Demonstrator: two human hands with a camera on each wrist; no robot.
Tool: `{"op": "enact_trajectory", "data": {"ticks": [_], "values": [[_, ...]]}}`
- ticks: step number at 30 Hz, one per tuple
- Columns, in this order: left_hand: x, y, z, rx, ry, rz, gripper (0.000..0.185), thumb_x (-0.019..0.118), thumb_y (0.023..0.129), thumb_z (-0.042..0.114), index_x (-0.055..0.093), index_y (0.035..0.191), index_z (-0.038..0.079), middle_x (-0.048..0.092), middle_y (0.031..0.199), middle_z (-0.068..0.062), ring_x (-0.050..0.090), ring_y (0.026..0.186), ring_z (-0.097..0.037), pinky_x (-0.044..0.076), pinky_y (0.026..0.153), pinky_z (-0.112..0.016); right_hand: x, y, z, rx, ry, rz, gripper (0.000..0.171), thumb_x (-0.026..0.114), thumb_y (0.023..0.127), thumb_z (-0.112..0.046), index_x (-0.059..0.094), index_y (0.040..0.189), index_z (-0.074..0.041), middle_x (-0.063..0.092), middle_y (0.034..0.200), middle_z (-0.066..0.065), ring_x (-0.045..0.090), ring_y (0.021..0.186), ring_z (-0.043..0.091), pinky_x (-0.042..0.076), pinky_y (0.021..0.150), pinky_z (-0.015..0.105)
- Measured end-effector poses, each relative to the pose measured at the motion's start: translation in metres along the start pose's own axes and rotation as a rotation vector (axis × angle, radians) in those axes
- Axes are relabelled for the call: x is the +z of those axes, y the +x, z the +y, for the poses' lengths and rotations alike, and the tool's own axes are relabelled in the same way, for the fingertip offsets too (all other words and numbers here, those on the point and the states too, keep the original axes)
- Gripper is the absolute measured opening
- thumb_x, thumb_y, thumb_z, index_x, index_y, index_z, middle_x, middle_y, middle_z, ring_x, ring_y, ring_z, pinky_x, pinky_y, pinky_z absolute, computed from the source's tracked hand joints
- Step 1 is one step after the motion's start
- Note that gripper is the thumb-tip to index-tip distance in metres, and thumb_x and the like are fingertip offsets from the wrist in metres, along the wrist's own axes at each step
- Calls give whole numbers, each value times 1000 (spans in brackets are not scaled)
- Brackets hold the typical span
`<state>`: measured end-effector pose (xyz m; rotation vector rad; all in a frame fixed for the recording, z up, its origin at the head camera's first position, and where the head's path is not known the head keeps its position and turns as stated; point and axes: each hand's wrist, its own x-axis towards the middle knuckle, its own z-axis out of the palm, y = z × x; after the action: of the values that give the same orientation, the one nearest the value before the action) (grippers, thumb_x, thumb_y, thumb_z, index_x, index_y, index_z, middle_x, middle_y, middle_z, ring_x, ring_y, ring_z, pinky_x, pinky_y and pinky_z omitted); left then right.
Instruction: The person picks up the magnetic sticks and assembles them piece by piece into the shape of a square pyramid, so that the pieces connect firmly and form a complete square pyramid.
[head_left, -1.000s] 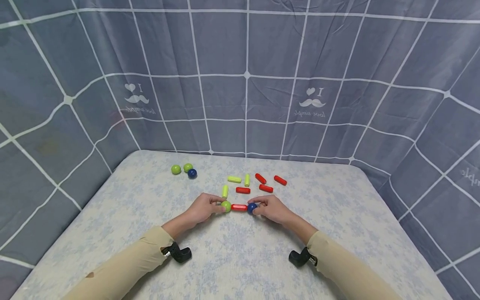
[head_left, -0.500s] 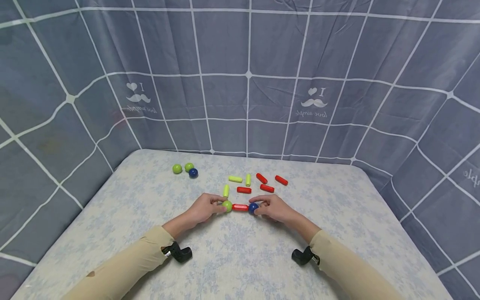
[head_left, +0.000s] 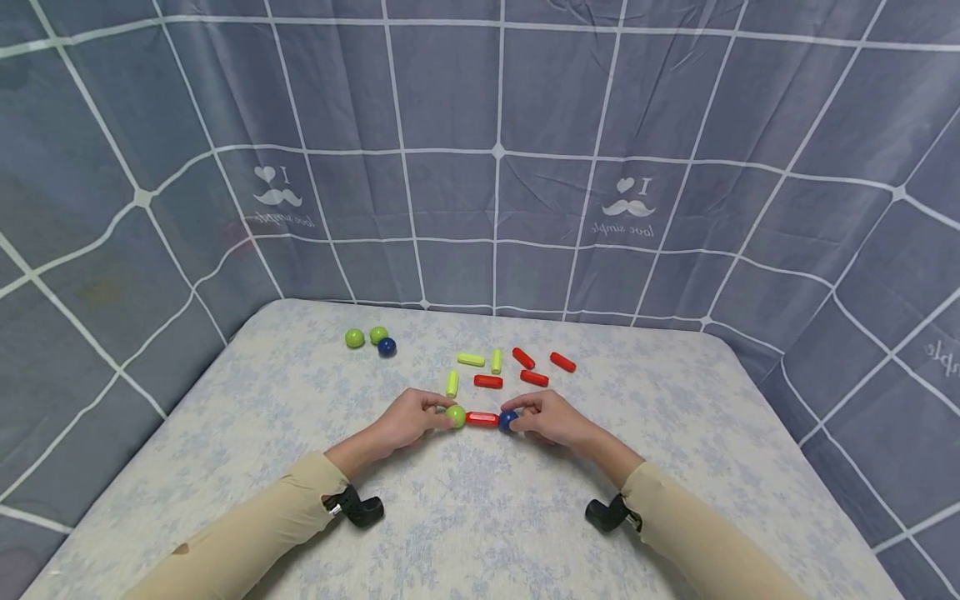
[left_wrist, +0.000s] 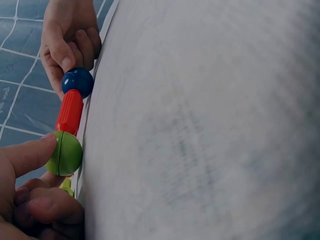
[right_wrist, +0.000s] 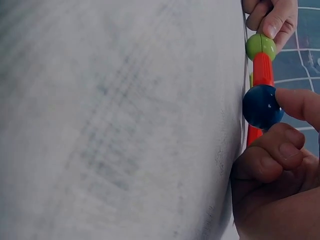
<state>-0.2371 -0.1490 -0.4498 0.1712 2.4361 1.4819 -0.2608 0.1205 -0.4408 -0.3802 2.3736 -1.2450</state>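
A red rod (head_left: 482, 419) joins a green ball (head_left: 456, 416) on its left end to a dark blue ball (head_left: 508, 420) on its right. My left hand (head_left: 406, 417) pinches the green ball between thumb and fingers. On the other side my right hand (head_left: 552, 416) pinches the blue ball the same way. In the left wrist view the green ball (left_wrist: 64, 153) shows a seam round its middle, with the thumb against it. The right wrist view has the blue ball (right_wrist: 262, 107) close up, its red rod (right_wrist: 262, 69) running to the green one.
Behind the hands lie several loose red rods (head_left: 534, 378) and three yellow-green rods (head_left: 470, 359). Farther back left sit two green balls (head_left: 355, 338) and a blue ball (head_left: 386, 347). A patterned cloth covers the table (head_left: 480, 533); a grey-blue curtain (head_left: 450, 200) hangs round its back and sides.
Both hands keep their pinch on the balls. The joined piece has shifted very slightly toward me and to the right in the head view; the loose pieces stay put.
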Motion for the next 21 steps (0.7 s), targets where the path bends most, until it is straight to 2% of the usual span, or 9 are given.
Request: {"op": "enact_trajectory", "data": {"ticks": [8,17,21], "values": [[3,-3,2,-9,21,-13,36,73,79,31,67,112,20,35,55,3,24,38,-10,26,38,-24,-2,-3,2,-21,-3,-14,27,68,82,-22,68,109,-20,37,56,0,32,45,15,28,46,26],[4,-4,2,-5,20,-26,31,73,79,28,69,108,20,35,55,4,25,37,-10,25,38,-24,-7,-6,2,-43,38,-75,33,69,81,-21,66,114,-16,38,55,-2,30,44,14,28,44,24],[4,-2,-1,8,16,-32,33,74,78,29,69,108,19,34,54,4,26,39,-9,25,39,-24,-9,-6,2,-40,22,-64,31,68,82,-24,66,113,-17,40,56,-2,31,45,14,28,45,25]]}}
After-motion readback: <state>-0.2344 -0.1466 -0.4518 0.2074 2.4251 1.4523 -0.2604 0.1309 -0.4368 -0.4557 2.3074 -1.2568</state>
